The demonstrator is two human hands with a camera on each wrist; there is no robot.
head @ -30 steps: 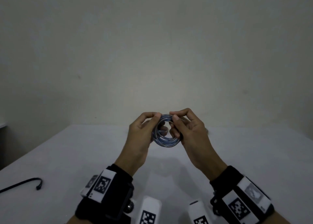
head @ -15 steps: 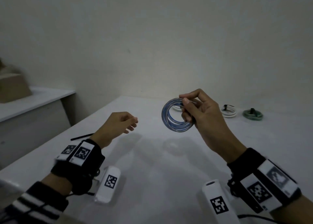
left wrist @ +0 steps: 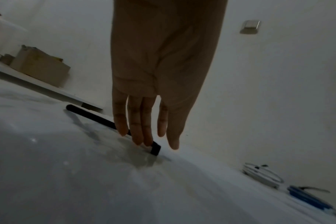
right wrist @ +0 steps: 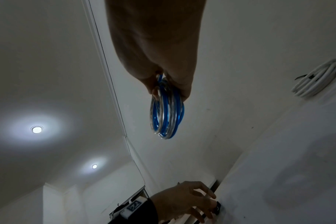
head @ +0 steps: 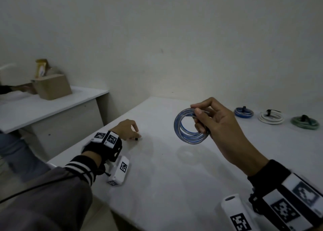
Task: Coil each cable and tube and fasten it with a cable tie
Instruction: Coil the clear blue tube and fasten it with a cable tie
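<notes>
A coil of clear tube with a blue stripe [head: 190,125] hangs above the white table [head: 174,187], and my right hand [head: 201,118] pinches its right side between thumb and fingers. In the right wrist view the coil [right wrist: 167,118] dangles from that hand [right wrist: 169,91]. My left hand [head: 134,134] is down on the table near its left edge. There, in the left wrist view, the straight fingers [left wrist: 142,139] touch a black cable tie [left wrist: 98,116] lying flat, and the thumb stands apart beside the tie's head [left wrist: 155,149].
Three tied coils lie at the back right: blue [head: 243,112], white [head: 271,118], green [head: 305,123]. A lower side table on the left carries a cardboard box [head: 52,87]. The table's left edge runs just behind my left wrist.
My left hand has let go of the coil and dropped left onto the black cable tie on the table. My right hand keeps the coil alone. The view has swung left.
</notes>
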